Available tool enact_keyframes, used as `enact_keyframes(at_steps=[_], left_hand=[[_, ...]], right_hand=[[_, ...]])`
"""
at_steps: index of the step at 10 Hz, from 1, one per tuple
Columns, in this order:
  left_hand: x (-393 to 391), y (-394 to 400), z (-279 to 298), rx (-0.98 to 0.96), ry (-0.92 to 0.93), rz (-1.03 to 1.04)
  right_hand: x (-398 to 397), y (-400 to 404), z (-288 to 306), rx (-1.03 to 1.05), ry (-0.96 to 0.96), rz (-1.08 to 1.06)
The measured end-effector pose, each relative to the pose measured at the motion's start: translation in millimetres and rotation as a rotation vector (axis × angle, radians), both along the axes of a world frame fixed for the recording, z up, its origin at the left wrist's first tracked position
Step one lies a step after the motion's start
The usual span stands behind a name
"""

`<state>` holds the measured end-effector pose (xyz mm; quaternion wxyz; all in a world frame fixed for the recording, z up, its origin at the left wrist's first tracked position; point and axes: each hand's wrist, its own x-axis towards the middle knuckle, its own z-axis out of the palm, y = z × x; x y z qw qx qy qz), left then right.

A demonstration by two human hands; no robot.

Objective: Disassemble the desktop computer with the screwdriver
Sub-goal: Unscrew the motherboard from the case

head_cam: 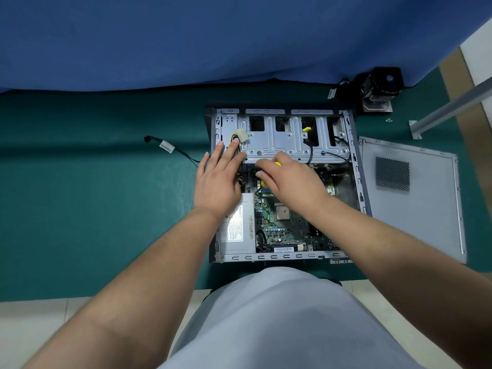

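In the middle of the frame, the open desktop computer [282, 182] was lain on the green worktop [93, 195], the yellow screwdriver [266, 182] was gripped by the right hand [290, 182], and the case edge was pressed by the flat left hand [218, 179].

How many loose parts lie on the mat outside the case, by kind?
Side panel: 1
Cooler: 1
Cable: 1
Bracket: 1
Total: 4, not counting the tiny screws, too small to count.
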<state>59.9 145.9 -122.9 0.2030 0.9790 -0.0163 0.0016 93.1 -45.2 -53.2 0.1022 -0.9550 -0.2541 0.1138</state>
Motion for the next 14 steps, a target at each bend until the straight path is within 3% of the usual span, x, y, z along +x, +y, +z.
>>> enact_keyframes(at_steps=[1, 3, 5, 14], left_hand=[[-0.2, 0.3, -0.4, -0.006, -0.003, 0.000], [-0.1, 0.2, -1.0, -0.005, -0.012, 0.007], [-0.4, -0.6, -1.2, -0.004, -0.015, 0.003], [-0.2, 0.0, -2.7, -0.002, -0.016, 0.004]], right_hand=[[0.4, -0.9, -0.3, 0.107, 0.089, 0.032], [-2.0, 1.8, 0.0, 0.021, 0.037, -0.020], [-0.9, -1.0, -4.1, 0.098, 0.131, -0.004], [-3.4, -4.0, -5.5, 0.150, 0.095, -0.056]])
